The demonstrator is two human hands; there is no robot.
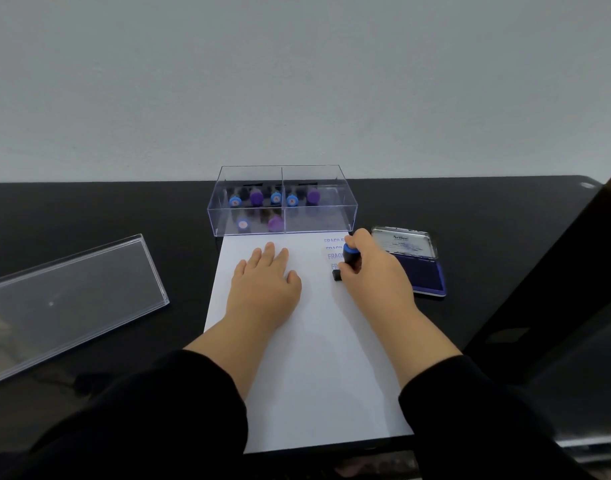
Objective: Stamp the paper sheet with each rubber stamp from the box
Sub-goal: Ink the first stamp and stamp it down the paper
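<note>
"fragile" prints (333, 241), "artline" ink pad (409, 261)

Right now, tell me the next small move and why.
Probably lift the stamp straight up: the right hand grips it with its base on the paper, below the purple FRAGILE prints, while the left hand lies flat on the sheet.

Plain pale grey wall (297, 81) behind a glossy black table (89, 209).

Dim, even light; soft glare on the clear lid (68, 299); wide-angle bending at the edges.
</note>
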